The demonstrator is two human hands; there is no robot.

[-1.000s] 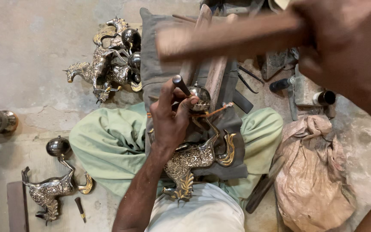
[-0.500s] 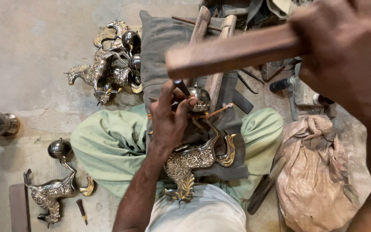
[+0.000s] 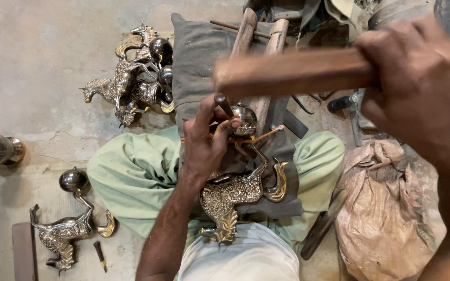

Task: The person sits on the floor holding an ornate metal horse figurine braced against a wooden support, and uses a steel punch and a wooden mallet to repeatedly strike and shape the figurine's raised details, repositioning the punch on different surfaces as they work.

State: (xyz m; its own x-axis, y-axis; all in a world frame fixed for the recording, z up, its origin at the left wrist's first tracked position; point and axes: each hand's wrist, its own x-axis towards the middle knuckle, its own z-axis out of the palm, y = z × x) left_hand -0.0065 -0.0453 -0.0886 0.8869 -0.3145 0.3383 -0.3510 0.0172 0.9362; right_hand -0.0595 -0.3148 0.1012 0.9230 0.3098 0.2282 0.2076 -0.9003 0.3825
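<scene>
The engraved brass bird figure [image 3: 235,195] lies across the seated worker's lap on a grey cloth pad [image 3: 204,52]. The left hand [image 3: 204,143] pinches a dark steel punch [image 3: 224,105] against the figure's round head at 12 o'clock. The right hand [image 3: 417,88], at 2 o'clock, is clenched around a flat wooden mallet [image 3: 287,73]. The figure looks heavy, rigid and slick; grip it at the body.

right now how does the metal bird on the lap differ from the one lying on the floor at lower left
The metal bird on the lap lies on a grey cloth over the knees, with the left hand at its round head; the bird on the floor lies untouched on bare concrete. The lap bird's curled tail shows gold; the floor bird looks mostly silver. The right hand holds a wooden stick above the lap bird only. Both share engraved bodies, long necks and ball heads.
</scene>
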